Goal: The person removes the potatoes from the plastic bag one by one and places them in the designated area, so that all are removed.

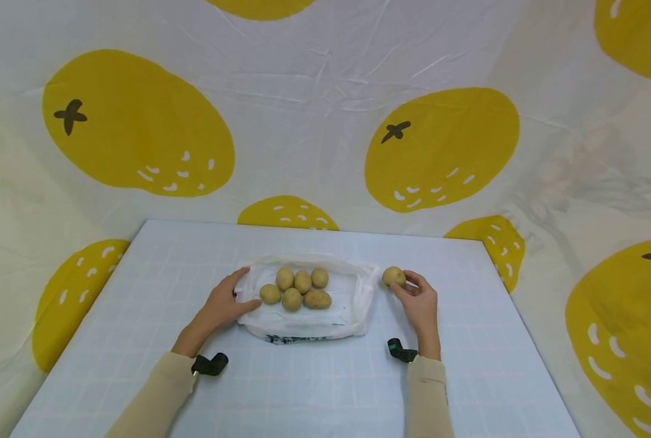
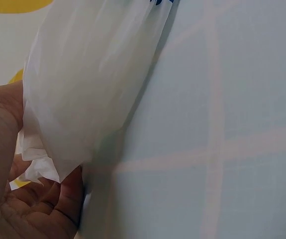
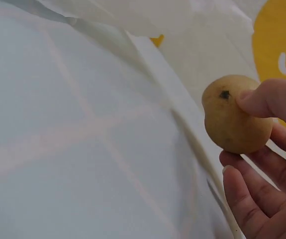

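A white plastic bag lies spread open on the table, with several potatoes grouped on its inner left and middle. My left hand holds the bag's left side, thumb over the rim and fingers outside. In the left wrist view the bag's thin wall hangs between thumb and curled fingers. Just off the bag's right end, my right hand pinches a single potato between thumb and fingers. A dark spot marks this potato in the right wrist view.
The table wears a pale blue checked cover. Behind it hangs a white cloth printed with big yellow fruit, reaching down to the table's back edge. Black wrist cameras sit at both sleeves.
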`<move>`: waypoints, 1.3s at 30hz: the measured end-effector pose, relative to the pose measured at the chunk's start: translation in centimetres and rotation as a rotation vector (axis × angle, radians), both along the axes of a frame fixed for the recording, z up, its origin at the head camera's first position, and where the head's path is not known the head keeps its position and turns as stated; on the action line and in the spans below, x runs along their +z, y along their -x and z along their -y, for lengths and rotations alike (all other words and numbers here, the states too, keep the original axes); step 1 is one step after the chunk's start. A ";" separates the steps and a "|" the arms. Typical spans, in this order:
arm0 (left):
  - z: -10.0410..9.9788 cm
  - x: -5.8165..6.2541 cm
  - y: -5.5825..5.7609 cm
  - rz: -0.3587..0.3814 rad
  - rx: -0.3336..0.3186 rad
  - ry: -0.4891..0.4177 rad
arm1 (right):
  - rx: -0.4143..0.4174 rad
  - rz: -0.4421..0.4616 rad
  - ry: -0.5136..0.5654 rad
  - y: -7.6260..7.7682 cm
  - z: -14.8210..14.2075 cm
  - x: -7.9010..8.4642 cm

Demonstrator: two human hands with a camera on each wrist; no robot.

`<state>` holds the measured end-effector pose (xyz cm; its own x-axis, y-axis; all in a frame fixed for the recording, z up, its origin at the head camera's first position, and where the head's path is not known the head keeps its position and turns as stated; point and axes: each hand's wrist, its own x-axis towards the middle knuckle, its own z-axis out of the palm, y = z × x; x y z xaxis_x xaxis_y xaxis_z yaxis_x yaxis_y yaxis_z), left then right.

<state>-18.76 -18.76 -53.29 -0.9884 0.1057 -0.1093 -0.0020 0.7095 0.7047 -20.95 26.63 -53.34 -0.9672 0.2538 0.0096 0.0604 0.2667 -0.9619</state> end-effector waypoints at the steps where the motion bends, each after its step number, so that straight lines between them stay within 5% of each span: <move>1: 0.0 0.1 0.0 0.001 0.000 -0.003 | -0.003 -0.005 -0.007 0.0 -0.1 -0.2; 8: 0.1 0.0 0.1 -0.042 -0.008 -0.010 | -0.021 -0.015 -0.049 0.1 -0.3 -0.7; 39: 0.0 0.1 -0.1 -0.019 0.002 -0.001 | 0.066 0.035 -0.186 0.2 0.2 -0.2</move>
<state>-18.68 -18.74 -53.22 -0.9904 0.1041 -0.0906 0.0100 0.7088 0.7054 -21.19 26.39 -53.57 -0.9823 0.1866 0.0164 0.0694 0.4440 -0.8933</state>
